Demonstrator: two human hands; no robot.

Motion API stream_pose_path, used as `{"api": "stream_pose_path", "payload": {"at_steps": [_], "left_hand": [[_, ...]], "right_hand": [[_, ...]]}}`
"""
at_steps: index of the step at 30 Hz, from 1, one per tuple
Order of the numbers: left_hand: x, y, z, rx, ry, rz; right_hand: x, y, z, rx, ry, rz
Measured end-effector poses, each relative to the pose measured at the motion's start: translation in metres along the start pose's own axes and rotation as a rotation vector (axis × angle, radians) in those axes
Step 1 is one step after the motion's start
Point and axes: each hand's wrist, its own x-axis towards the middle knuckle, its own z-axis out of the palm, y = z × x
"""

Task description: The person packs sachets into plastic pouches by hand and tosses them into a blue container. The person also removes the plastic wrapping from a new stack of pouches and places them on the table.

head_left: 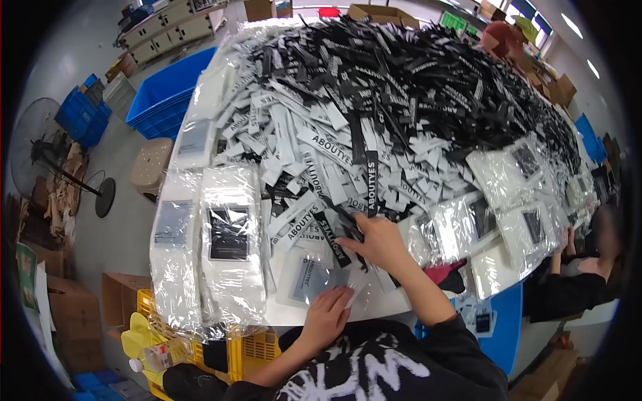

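Note:
My left hand (328, 311) rests at the lower edge of a clear plastic bag (309, 279) with a grey printed panel, fingers together on the film. Above it, my right hand (382, 242) is closed on a black strip (346, 219) at the front of the pile. The fingers partly hide that strip. Close by lie a black strip with white ABOUTYES lettering (332, 238) and a white one with black lettering (302, 222). Another black lettered strip (372, 184) points up from beyond my right hand.
A large heap of black strips (414, 80) covers the table's far side. Stacked clear bags lie left (231, 230) and right (466, 224). Blue crates (167, 93), a stool (152, 164) and a fan (47, 147) stand left. One person (568, 284) sits right; another (505, 40) works far back.

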Motion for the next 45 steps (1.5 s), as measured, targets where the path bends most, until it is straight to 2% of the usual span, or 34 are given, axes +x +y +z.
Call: {"api": "stream_pose_path", "payload": {"at_steps": [4,7,11,12,16,20,23,25,27,31,33,34,36,38,39,41,42,43,44,45], "left_hand": [[0.006,0.004,0.0,-0.016,0.032,-0.038],[0.007,0.003,0.0,-0.062,0.031,-0.092],[0.011,-0.001,-0.004,-0.046,0.089,-0.125],[0.012,-0.002,-0.005,-0.059,0.085,-0.137],[0.014,-0.001,-0.005,-0.062,0.064,-0.133],[0.014,0.001,-0.007,-0.085,0.064,-0.172],[0.015,0.001,-0.008,-0.106,0.161,-0.188],[0.01,0.003,-0.016,-0.116,0.231,-0.258],[0.003,0.007,-0.028,-0.132,0.284,-0.392],[0.008,0.016,-0.043,-0.062,0.546,-0.32],[0.014,0.023,-0.05,-0.066,0.647,-0.253],[0.022,0.029,-0.049,-0.04,0.767,-0.19],[-0.002,0.024,-0.064,-0.185,0.822,-0.157],[-0.01,0.013,-0.078,-0.242,1.129,-0.19],[-0.012,0.008,-0.082,-0.227,1.406,-0.244],[0.015,0.052,-0.114,-0.57,1.466,-0.376],[0.016,0.055,-0.12,-0.461,1.581,-0.355],[0.015,0.057,-0.122,-0.346,1.689,-0.334],[0.007,0.055,-0.118,0.253,1.627,-0.271],[-0.008,0.051,-0.111,0.832,1.477,-0.193]], "right_hand": [[-0.012,0.011,0.001,0.083,0.075,0.001],[-0.019,0.025,0.0,0.044,0.041,0.029],[-0.042,0.03,-0.003,0.216,0.317,-0.035],[-0.05,0.034,-0.002,0.134,0.204,0.04],[-0.061,0.034,0.004,0.105,0.203,0.02],[-0.072,0.011,-0.032,0.194,0.458,0.039],[-0.113,0.015,-0.045,0.185,0.179,0.306],[-0.135,0.019,-0.052,0.133,-0.305,0.308],[-0.156,0.029,-0.021,0.193,-0.353,0.214],[-0.141,0.025,0.006,0.423,-0.183,0.287],[-0.119,0.026,0.019,0.377,0.015,0.202],[-0.109,0.028,0.021,0.357,0.116,0.156],[-0.094,0.026,0.01,0.36,0.078,0.218],[-0.089,0.026,0.009,0.458,0.125,0.247],[-0.093,0.023,0.006,0.512,0.206,0.239],[-0.102,0.015,-0.007,0.612,0.361,0.225],[-0.111,0.018,0.002,0.676,0.512,0.17],[-0.119,0.022,0.011,0.696,0.541,0.171],[-0.127,0.025,0.02,0.717,0.571,0.176],[-0.131,0.026,0.025,0.737,0.603,0.18]]}}
